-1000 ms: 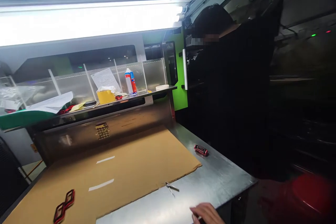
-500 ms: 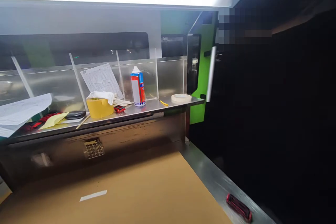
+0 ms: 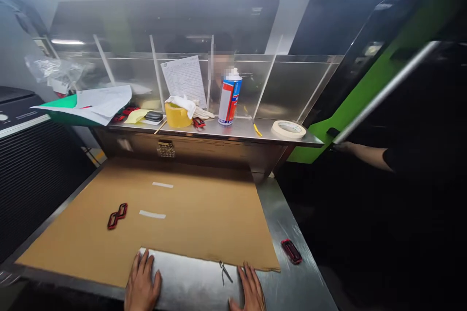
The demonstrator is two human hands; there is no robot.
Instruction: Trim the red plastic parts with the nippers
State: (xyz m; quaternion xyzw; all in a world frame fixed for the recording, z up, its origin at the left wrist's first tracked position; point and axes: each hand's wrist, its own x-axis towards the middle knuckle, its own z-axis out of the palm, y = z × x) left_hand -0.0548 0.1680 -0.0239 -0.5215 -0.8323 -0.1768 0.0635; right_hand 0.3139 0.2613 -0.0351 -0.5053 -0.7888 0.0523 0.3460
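My left hand lies palm down at the front, its fingers stretched over the edge where the brown cardboard sheet meets bare metal. My right hand rests opposite, fingers extended to the sheet's front edge, thumb out to the side. Neither hand holds anything. Between them is a bare metal surface, and a small pair of nippers lies on it just left of my right hand. A red-and-black double-loop part sits on the cardboard at left. A similar single frame-shaped part is on the metal at right.
On the raised shelf are a spray can, yellow tape roll, white cloth, masking tape roll and papers. Another person's hand is beside the green door's bar. A black ribbed panel stands left.
The view has swung downward and left, showing more of the bench. Both my hands, the nippers and the double-loop part are now in view. Another person's hand now shows by the bar.
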